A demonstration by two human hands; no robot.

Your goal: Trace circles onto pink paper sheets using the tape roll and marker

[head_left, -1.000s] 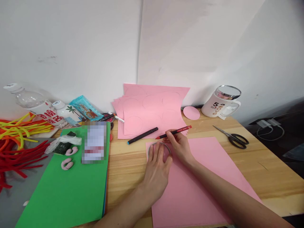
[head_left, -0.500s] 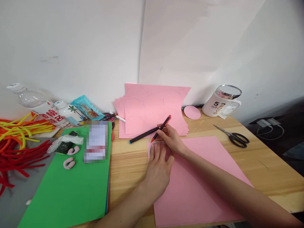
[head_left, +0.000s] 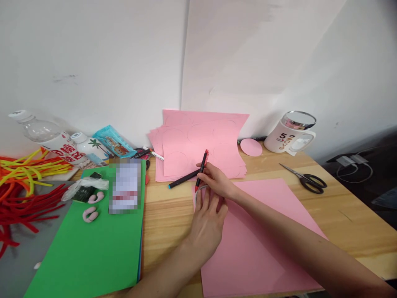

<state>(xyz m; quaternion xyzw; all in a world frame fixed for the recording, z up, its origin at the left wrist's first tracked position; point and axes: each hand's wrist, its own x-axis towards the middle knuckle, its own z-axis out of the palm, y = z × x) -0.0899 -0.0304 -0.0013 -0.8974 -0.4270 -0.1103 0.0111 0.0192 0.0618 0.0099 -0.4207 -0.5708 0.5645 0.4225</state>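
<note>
A black pen with red ends [head_left: 202, 169] is pinched in my right hand [head_left: 217, 181], its tip down at the upper left corner of the pink paper sheet [head_left: 263, 231]. Beside the tip shows the pale curved rim of a round object [head_left: 201, 188]; most of it is hidden under my hands. My left hand [head_left: 206, 227] rests over that rim with its fingers stretched out and slightly apart, pressing down on the sheet. Just beyond my right hand lies a black marker with a blue end [head_left: 182, 179]. Behind it, pink sheets [head_left: 201, 140] bear drawn circles.
Scissors [head_left: 305, 178], a white mug [head_left: 288, 132] and a pink paper disc [head_left: 251, 147] are on the right. To the left lie green paper [head_left: 102, 252], a blurred phone-like object [head_left: 125, 186], bottles [head_left: 52, 132] and red pipe cleaners [head_left: 27, 211].
My right hand and the pen have shifted left along the rim, and the pen stands more upright. My left hand has stayed in place.
</note>
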